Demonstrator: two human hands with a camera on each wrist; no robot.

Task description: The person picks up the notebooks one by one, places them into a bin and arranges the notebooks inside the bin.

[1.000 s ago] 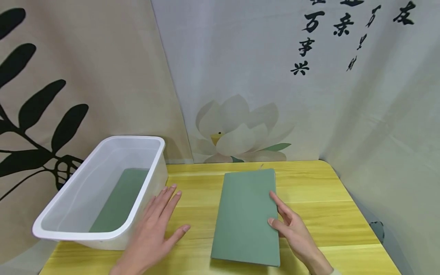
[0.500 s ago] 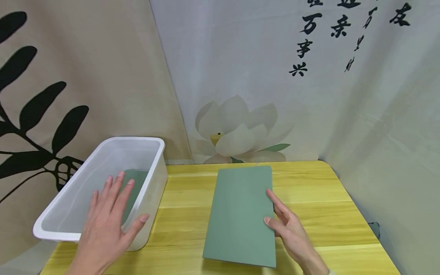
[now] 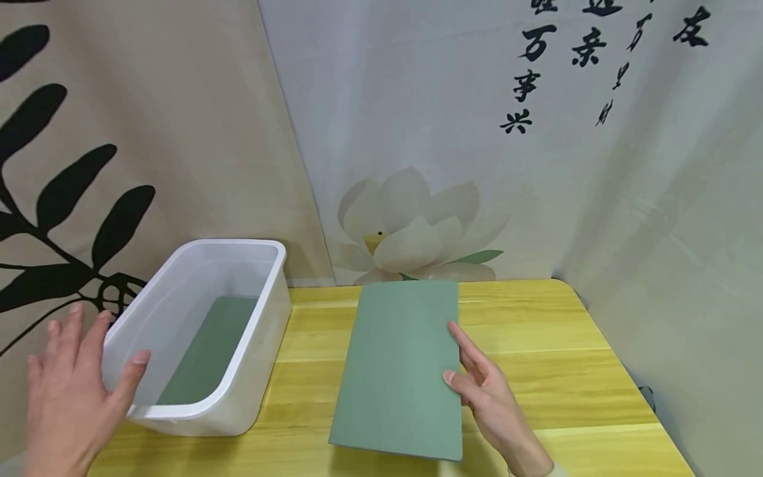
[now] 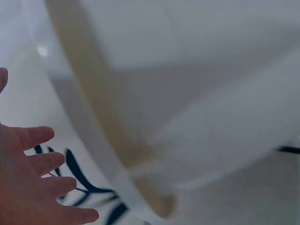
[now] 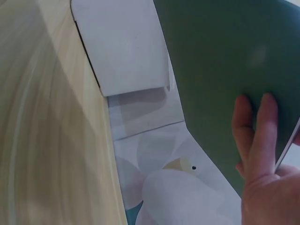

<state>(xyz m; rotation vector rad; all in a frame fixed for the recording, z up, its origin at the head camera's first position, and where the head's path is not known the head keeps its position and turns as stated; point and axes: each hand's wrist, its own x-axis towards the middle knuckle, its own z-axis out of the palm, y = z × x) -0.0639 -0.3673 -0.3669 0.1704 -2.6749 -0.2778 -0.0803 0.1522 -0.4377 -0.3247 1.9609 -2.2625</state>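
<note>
A green notebook [image 3: 396, 371] is held above the table by my right hand [image 3: 491, 397], thumb on the near cover and fingers behind its right edge. In the right wrist view, fingers [image 5: 266, 122] of that hand lie against the back cover, and the notebook is raised off the tabletop. To the left stands a white plastic tub [image 3: 262, 344] with a flat green item [image 3: 208, 351], similar in colour, lying in it. My left hand [image 3: 74, 391], fingers spread and holding nothing, is at the tub's left side; whether it touches the rim I cannot tell.
The yellow wood-grain table [image 3: 536, 358] carries the tub at its left end. Behind stands a pale cloth backdrop [image 3: 417, 99] printed with a flower and dark characters. Another cloth [image 3: 197, 132] with dark leaves hangs behind the tub.
My left hand has moved leftward, passing over the tub from its right side to its left. My right hand has shifted a little left with the notebook, which now hides more of the table's back edge.
</note>
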